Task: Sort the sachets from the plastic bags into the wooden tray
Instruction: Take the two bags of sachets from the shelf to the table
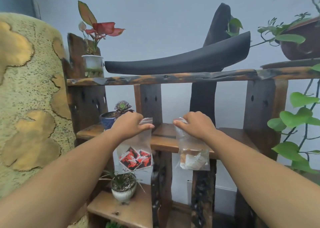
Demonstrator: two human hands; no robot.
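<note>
1. I see the left hand raised in front of the wooden rack. Its fingers are curled over the top edge of the left bag and the thumb lies across the front, so it pinches the bag just under the red zip strip.
2. The left bag hangs straight down from that grip, in front of the middle shelf. The red sachets, printed red, black and white, sit bunched at its bottom.
3. The right hand is at about the same height and pinches the top of the right bag the same way, fingers curled over the edge and thumb pointing inward.
4. The right bag also hangs free, its lower part below the shelf edge. The pale sachets, white and tan, lie heaped at its bottom; their print is too blurred for me to read.
5. The two bags are apart, with bare shelf wood showing between them.
6. Behind the left hand a succulent stands in a blue pot on the shelf.
7. Below the left bag a grassy plant grows in a white pot on a lower board.
8. A large speckled vase fills the left side, and a green vine trails down the right.
</note>
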